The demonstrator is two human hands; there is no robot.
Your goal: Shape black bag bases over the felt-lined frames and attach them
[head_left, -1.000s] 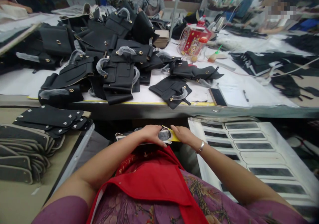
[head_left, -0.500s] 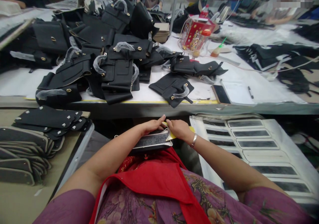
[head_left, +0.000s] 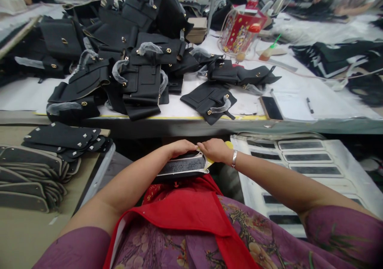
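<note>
Close to my lap lies a black bag piece (head_left: 182, 166), with a grey textured strip framed by white edging facing up. My left hand (head_left: 182, 147) is closed on its far edge, the fingertips partly hidden. Right beside it, my right hand (head_left: 216, 150) is closed around a flat yellow tool (head_left: 229, 145) at the piece's right end. Parts of the yellow tool stick out behind and below the hand; its exact kind is hidden. Both hands' thumbs and fingertips nearly meet at the corner of the piece.
Black bags (head_left: 143, 81) with plastic-wrapped handles are heaped on the white-topped table (head_left: 18, 97). Stacked dark panels (head_left: 26, 177) lie at left. A board (head_left: 338, 153) of white-edged strips is at right. A phone (head_left: 271, 107), pen (head_left: 310, 105) and red container (head_left: 241, 29) sit on the table.
My left hand has shifted from gripping the piece's end to its far edge, so more of the strip shows. My right hand with the yellow tool has moved close to it. The view has tilted slightly down.
</note>
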